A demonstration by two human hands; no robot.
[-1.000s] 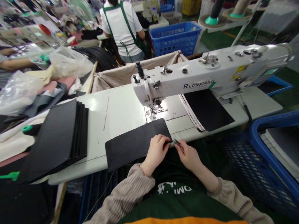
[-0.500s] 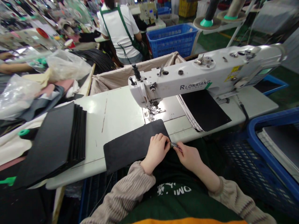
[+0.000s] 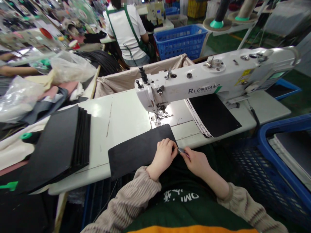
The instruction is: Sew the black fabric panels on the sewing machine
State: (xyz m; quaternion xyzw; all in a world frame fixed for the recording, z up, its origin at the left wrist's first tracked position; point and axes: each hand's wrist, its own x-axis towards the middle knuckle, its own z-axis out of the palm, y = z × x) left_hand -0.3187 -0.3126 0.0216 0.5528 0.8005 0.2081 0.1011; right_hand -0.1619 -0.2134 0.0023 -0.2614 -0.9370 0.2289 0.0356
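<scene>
The black panel (image 3: 136,149) lies flat along the front rim of the table (image 3: 126,111). It is much longer than it is wide. Its long way runs across the person, on a slant: the left end is nearer the person, and the right end sits farther off. The long far side goes up to the right, to a round corner just in front of the sewing machine's (image 3: 179,89) foot. The short right end faces the right hand (image 3: 197,161).

The left hand (image 3: 164,154) rests on the right part of the panel. Its thumb and fingers are pinched together on the near right corner. The right hand is closed on small snips (image 3: 181,150). They point left, and the tip is right by that corner, close to the left fingers. I cannot tell if the tip touches the panel, or if the blades are apart.

On the left is a pile (image 3: 54,139) of big black sheets. Its long way runs away from the person and leans a bit right. A stack (image 3: 216,115) of black pieces with pale edges lies under the machine's arm. A blue bin (image 3: 263,137) stands at the right, with more pieces (image 3: 291,155) in it. Past the machine, a person (image 3: 128,32) in a white top with green straps faces away, next to a blue basket (image 3: 179,42).
</scene>
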